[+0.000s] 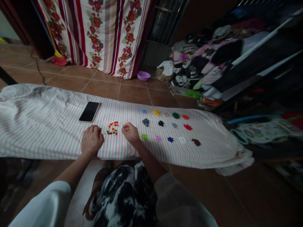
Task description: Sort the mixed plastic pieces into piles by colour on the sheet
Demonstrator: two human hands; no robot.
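Note:
My left hand (92,138) rests on the striped cloth with its fingers curled under; no object shows in it. Just to its right lies an arrangement of tiny red, yellow, orange, green and white pieces (113,128), set out in a looped shape. My right hand (130,132) is pinched at the right side of this shape, with a small light-blue piece (122,127) at its fingertips. Farther right are small heaps sorted by colour, among them a light-blue heap (144,111), a lime-green heap (144,137), a grey heap (145,122) and a black heap (161,123).
A phone (89,111) lies on the cloth (47,126) beyond my left hand. Past the bench, a purple basin (143,75) and a red broom (59,60) stand on the tiled floor near a floral curtain (97,31). Clothes (201,60) are piled at the right.

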